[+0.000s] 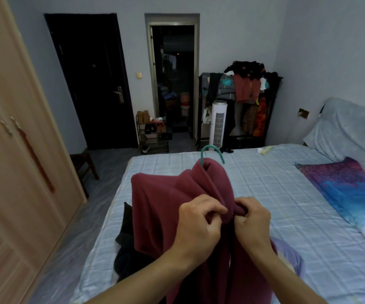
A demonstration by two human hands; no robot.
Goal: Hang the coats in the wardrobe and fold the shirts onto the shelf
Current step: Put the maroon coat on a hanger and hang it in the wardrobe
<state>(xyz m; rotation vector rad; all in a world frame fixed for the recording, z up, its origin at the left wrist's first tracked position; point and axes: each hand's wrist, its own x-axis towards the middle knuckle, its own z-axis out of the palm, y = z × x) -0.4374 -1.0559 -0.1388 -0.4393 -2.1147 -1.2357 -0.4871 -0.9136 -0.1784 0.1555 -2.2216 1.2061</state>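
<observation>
A maroon coat (155, 216) hangs on a teal hanger (212, 151) whose hook sticks out above the collar, held up over the bed. My left hand (199, 224) pinches the coat's left front edge just below the collar. My right hand (251, 220) grips the right front edge beside it, fingers curled round a fold of fabric. The two hands nearly touch at the coat's opening. A dark garment (124, 255) lies on the bed under the coat, and a pale lilac one (291, 257) shows behind my right forearm. The wooden wardrobe (12, 172) stands at the left, doors closed.
The bed (275, 194) with a checked light-blue sheet fills the middle; a blue-purple pillow (350, 194) lies at its right. Beyond it stand a white tower fan (218, 126), a full clothes rack (249, 97), a shoe rack (153, 134), a dark door (89, 84) and a small stool (83, 163).
</observation>
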